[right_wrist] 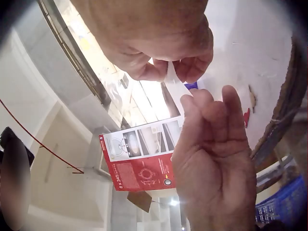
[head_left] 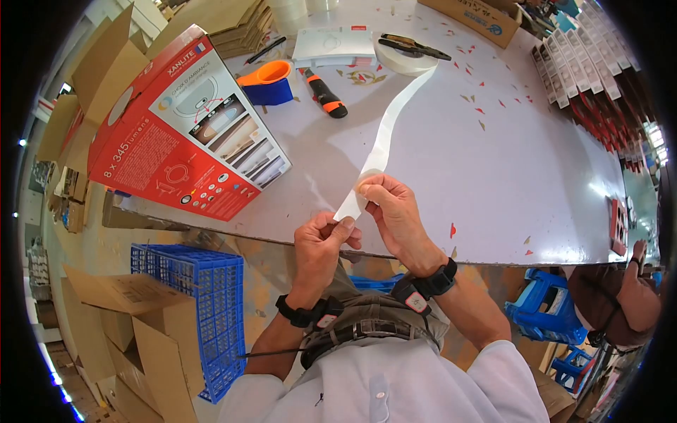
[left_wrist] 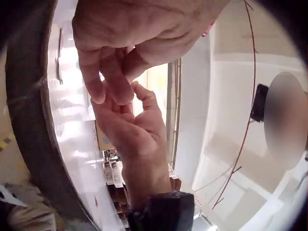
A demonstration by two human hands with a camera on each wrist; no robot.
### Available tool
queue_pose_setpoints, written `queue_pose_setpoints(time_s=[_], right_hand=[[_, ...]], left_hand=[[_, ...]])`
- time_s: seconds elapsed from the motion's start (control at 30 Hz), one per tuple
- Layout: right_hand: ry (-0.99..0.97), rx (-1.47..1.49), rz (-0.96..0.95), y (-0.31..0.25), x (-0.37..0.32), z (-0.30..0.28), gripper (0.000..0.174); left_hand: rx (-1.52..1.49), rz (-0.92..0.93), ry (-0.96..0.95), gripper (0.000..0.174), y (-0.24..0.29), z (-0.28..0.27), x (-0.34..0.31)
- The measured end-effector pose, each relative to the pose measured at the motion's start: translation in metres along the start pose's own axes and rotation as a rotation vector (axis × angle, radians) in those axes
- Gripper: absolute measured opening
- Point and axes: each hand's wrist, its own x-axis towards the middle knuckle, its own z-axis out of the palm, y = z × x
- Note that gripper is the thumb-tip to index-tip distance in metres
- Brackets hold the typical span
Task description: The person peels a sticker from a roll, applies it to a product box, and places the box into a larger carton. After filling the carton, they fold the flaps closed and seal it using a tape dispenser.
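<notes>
A long white strip (head_left: 384,137) runs over the table from a white roll (head_left: 407,65) at the back down to both hands. My left hand (head_left: 322,243) pinches its free end between thumb and fingers, above the table's front edge. A little farther up the strip, my right hand (head_left: 396,215) grips it with thumb and forefinger. In the right wrist view the strip (right_wrist: 175,86) stretches between the right hand (right_wrist: 149,38) above and the left hand (right_wrist: 216,154) below. The left wrist view shows the two hands close together, their fingers hiding most of the strip.
A red and white printed box (head_left: 190,134) stands at the left. Behind the hands lie an orange-and-black utility knife (head_left: 324,95), an orange and blue tape dispenser (head_left: 269,81), and pliers (head_left: 416,48) on the roll. Stacked cartons (head_left: 585,67) are at the right; a blue crate (head_left: 211,303) sits below.
</notes>
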Motion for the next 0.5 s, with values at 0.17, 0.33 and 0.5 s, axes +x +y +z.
queue_pose_setpoints(time_s=[0.17, 0.33, 0.5], right_hand=[[0.012, -0.026, -0.011, -0.001, 0.001, -0.003, 0.007], [0.005, -0.028, -0.031, -0.002, 0.000, -0.003, 0.008], [-0.002, -0.060, -0.024, -0.003, 0.001, -0.007, 0.009]], left_hand=[[-0.027, -0.048, -0.002, 0.017, 0.005, 0.003, 0.001], [0.095, 0.158, 0.076, 0.020, 0.005, 0.001, 0.006], [0.016, 0.117, 0.107, 0.019, -0.002, -0.006, 0.012]])
